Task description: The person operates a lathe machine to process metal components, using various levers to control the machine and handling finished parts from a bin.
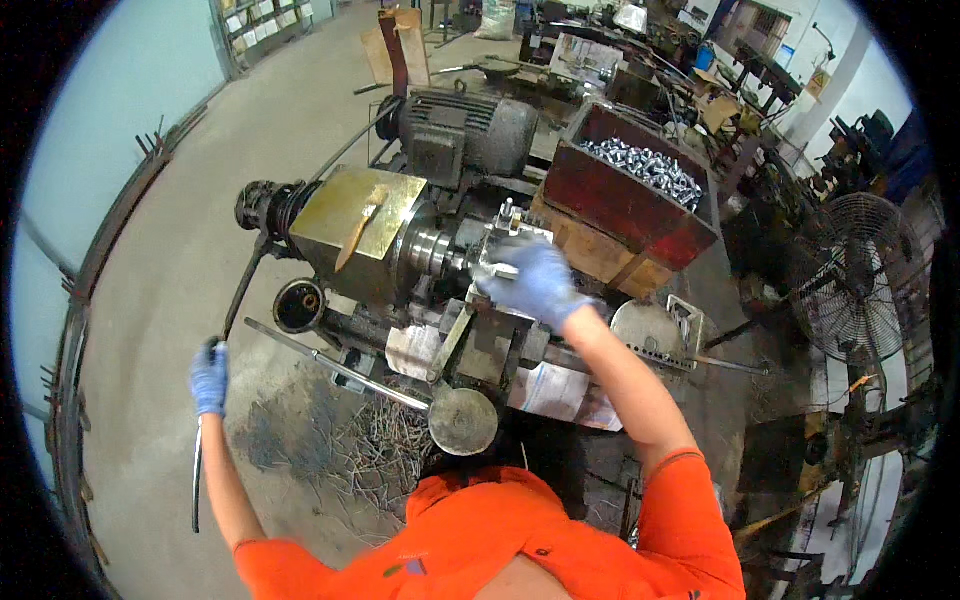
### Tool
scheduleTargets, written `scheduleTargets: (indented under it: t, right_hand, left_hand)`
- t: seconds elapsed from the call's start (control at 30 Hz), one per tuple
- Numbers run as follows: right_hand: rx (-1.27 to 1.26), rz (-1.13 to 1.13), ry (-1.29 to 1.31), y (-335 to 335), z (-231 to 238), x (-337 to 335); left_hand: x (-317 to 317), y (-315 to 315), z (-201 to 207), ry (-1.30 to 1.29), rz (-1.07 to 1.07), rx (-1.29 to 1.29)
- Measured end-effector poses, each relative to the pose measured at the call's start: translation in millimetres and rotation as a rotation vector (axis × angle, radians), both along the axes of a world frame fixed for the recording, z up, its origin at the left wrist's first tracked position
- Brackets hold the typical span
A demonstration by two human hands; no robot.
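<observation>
My left hand, in a blue-grey work glove, is closed round a long dark lever that slants down from the left end of a lathe-like machine. My right hand, gloved in blue, is at the machine's middle, just right of the shiny round chuck. Motion blurs its fingers. A small pale, shiny patch shows at the fingertips, and I cannot tell whether it is a held metal piece. Left of the chuck, a wooden-handled brush lies on the brassy headstock cover.
Behind the machine is a large electric motor. A red metal bin full of small shiny metal parts stands beyond my right hand. Metal shavings litter the floor in front. A caged fan stands at right.
</observation>
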State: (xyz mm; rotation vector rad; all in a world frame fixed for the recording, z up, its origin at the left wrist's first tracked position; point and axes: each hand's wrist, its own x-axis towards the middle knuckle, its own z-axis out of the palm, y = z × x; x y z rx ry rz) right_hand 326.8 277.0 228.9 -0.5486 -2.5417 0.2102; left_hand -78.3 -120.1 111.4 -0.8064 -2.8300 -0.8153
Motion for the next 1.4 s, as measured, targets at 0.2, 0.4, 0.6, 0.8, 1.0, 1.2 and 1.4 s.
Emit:
scheduleTargets:
  t: [0.2, 0.4, 0.6, 0.8, 1.0, 1.2, 1.4]
  right_hand:
    - [-0.032, 0.008, -0.629, -8.4, -11.8, -91.0]
    - [-0.044, -0.025, -0.534, 0.6, -27.5, -88.2]
    - [-0.100, -0.020, -0.594, -8.0, -18.6, -92.9]
    - [-0.077, -0.043, -0.598, -2.9, -26.8, -96.4]
    - [0.228, -0.055, -0.523, 0.7, 16.2, -61.8]
    - [0.318, -0.388, -0.128, 84.3, 85.9, 39.7]
    - [0.288, -0.363, -0.508, 4.4, 123.8, 50.1]
  left_hand:
    - [-6.7, -93.6, -13.9, -0.484, 0.437, -0.085]
    - [131.3, -24.4, -7.3, 0.097, 0.397, -0.307]
    - [145.4, -17.6, 5.8, 0.060, 0.397, -0.304]
    - [127.1, 0.5, 10.8, 0.064, 0.269, -0.334]
    - [115.2, -3.7, 4.2, 0.172, 0.141, -0.399]
    - [115.3, 12.5, 26.5, 0.451, -0.013, -0.382]
    - [151.7, 133.1, 111.9, 0.341, -0.262, 0.268]
